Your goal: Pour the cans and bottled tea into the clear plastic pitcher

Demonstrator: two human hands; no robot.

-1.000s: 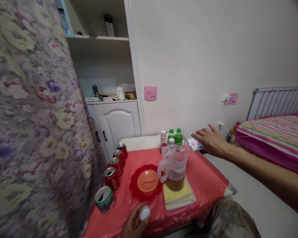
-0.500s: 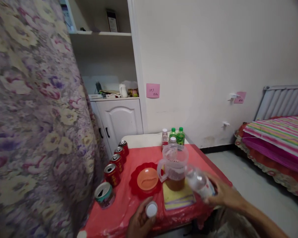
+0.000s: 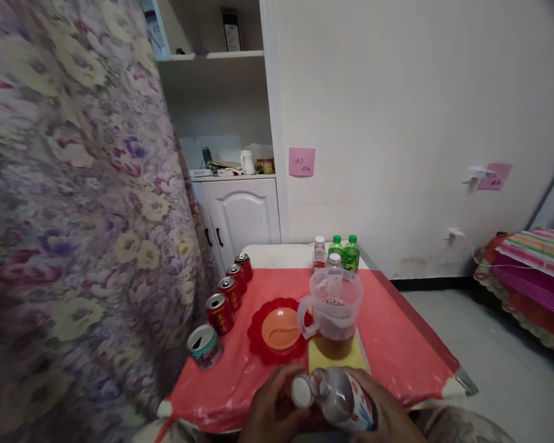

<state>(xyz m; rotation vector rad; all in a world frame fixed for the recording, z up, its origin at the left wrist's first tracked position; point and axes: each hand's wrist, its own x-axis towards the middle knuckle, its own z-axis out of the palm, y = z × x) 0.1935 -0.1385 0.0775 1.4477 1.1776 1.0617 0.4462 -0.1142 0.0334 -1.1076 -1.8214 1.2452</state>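
Left grip [image 3: 277, 407] pinches a white cap [image 3: 301, 392]; right grip [image 3: 388, 407] clasps an uncapped, tilted bottle [image 3: 344, 400]; the jug [image 3: 336, 311] already holds brown liquid [image 3: 336, 347].

I read one feed, head-worn, facing forward and down over the red-covered table [image 3: 397, 326]. Left hand [image 3: 272, 409] and right hand [image 3: 383, 406] lie closest, at the near edge; curtain [image 3: 96, 203] borders the view left, wall [image 3: 378, 123] closes it far, bed [image 3: 521, 277] cut off right.

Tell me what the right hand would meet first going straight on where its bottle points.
Likely the white cap in the left hand, close to the bottle; exact depth is unclear.
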